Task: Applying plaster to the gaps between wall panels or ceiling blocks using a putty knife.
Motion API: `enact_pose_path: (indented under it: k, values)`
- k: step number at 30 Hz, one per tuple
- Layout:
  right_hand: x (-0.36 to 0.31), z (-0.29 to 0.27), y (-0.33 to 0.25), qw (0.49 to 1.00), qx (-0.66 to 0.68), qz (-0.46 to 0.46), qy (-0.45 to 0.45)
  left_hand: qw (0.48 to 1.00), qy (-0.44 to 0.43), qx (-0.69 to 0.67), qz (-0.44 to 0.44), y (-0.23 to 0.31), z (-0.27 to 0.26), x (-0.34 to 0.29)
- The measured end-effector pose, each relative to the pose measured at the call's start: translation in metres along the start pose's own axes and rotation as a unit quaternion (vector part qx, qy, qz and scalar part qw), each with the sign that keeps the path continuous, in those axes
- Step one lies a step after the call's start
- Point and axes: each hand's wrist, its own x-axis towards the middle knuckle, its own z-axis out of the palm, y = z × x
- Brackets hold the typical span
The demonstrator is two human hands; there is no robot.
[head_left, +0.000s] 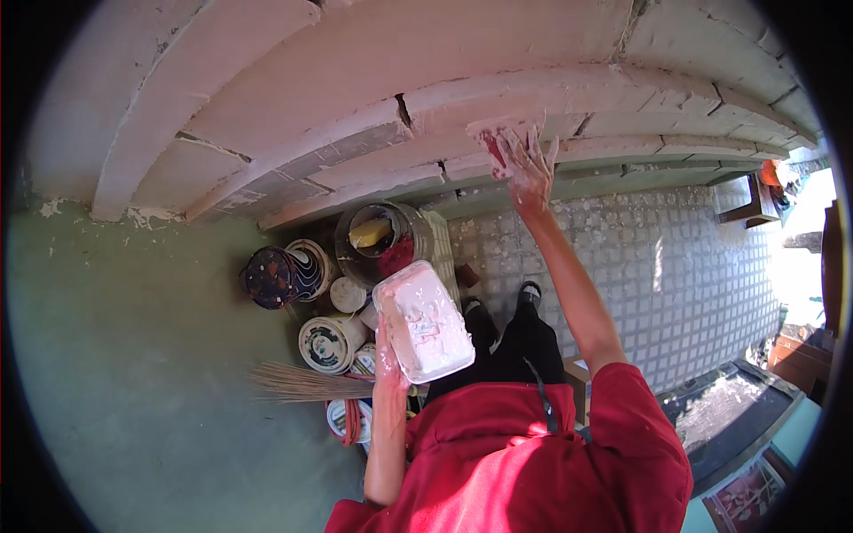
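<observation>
My left hand (389, 354) is closed on a clear plastic tub (425, 324) of thick, pinkish-white paste, gripping it by its left side in front of my body. The paste reaches up to the rim and is smeared over it. My right arm stretches up and forward to the wall (355, 124). In that hand (528, 169), coated in white paste, is a flat red scraper (494, 153), its edge against the wall's pale ledge. Paste hides part of the scraper and of the fingers. Dark gaps break the ledge in several places.
Below the wall stand a basin (382, 240) with a yellow sponge (370, 233), a dark speckled bucket (271, 277) and several white paint pails (329, 345). A stick broom (311, 382) lies across them. Tiled floor (622, 258) extends right, to a wooden bench (752, 202).
</observation>
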Motion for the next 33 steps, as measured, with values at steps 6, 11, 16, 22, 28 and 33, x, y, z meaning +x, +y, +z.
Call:
enact_pose_path:
  k: [6,11,16,22,28,33]
  values:
    - [0.010,-0.046,-0.041,0.948,0.211,0.193,0.138,1.000,0.005,-0.006,0.004,0.004,0.007,-0.008]
    - [0.018,-0.031,-0.038,0.924,0.201,0.278,0.172,1.000,0.004,-0.005,0.002,0.005,0.009,-0.015]
    - [0.047,-0.002,-0.093,0.937,0.177,0.242,0.177,1.000,0.009,-0.005,0.009,0.006,0.004,-0.019]
    - [0.030,0.011,-0.137,0.939,0.246,0.225,0.083,1.000,0.001,-0.001,0.010,0.010,0.001,-0.020]
    - [0.038,-0.010,-0.115,0.927,0.226,0.260,0.149,1.000,-0.006,-0.027,0.009,0.020,0.001,-0.020]
    - [0.052,0.020,-0.134,0.943,0.176,0.247,0.139,0.998,0.057,-0.028,0.016,0.016,-0.020,-0.019]
